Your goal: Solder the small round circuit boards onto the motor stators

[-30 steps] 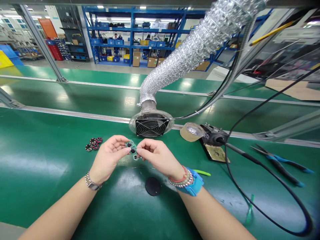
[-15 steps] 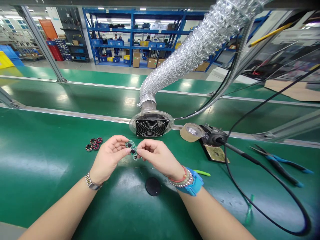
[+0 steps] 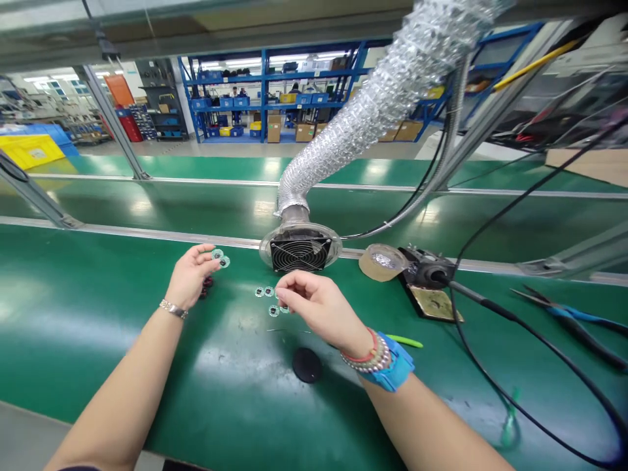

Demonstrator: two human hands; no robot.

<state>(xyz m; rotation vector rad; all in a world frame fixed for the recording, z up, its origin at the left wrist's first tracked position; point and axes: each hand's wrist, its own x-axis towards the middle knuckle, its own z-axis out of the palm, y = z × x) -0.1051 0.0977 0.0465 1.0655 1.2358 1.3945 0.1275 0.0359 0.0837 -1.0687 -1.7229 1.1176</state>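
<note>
My left hand [image 3: 189,278] is closed, pinching two small round green circuit boards [image 3: 224,261] that appear joined, each with a dark part in its middle. It is above the table, near dark round parts [image 3: 208,282] that it partly covers. My right hand [image 3: 314,302] is also closed, its fingertips at the edge of a small round circuit board. Several more such boards [image 3: 259,292] show just left of these fingertips; whether they are linked to that board I cannot tell. A thin wire [image 3: 289,330] and a black round disc [image 3: 307,365] lie nearer to me.
A fan [image 3: 300,254] on a silver duct [image 3: 338,140] stands behind my hands. To the right are a tape roll [image 3: 383,263], a soldering iron stand [image 3: 432,275], pliers [image 3: 574,317] and a looping black cable [image 3: 466,340]. A bright green stick [image 3: 405,341] lies by my right wrist.
My left hand has moved left, away from my right hand, carrying two boards. My right hand stays near the fan. Boards beside it are now in plain sight. The view has shifted slightly.
</note>
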